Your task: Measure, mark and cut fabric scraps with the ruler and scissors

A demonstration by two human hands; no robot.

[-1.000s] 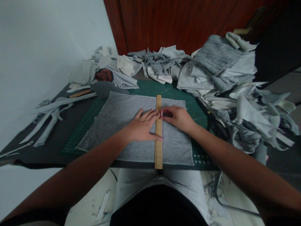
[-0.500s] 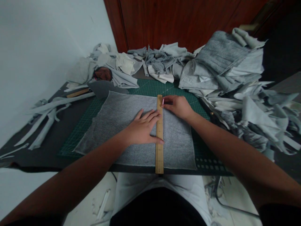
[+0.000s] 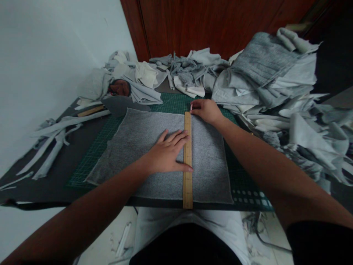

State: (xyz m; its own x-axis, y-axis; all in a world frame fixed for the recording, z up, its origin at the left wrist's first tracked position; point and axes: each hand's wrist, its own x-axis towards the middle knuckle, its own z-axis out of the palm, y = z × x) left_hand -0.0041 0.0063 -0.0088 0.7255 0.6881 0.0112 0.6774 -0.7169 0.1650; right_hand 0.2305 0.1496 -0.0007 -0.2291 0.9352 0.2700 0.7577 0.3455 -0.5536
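Two hands: left (image 3: 167, 155) flat on grey fabric (image 3: 138, 147) by ruler (image 3: 188, 165), right (image 3: 205, 111) pinching pink item (image 3: 191, 106)

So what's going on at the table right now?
A person's left hand presses flat on a grey fabric sheet, its thumb lying across a wooden ruler set on the sheet. The right hand pinches a small pink-tipped stick at the ruler's far end. The sheet lies on a green cutting mat, with heaps of grey fabric scraps beyond and to the right.
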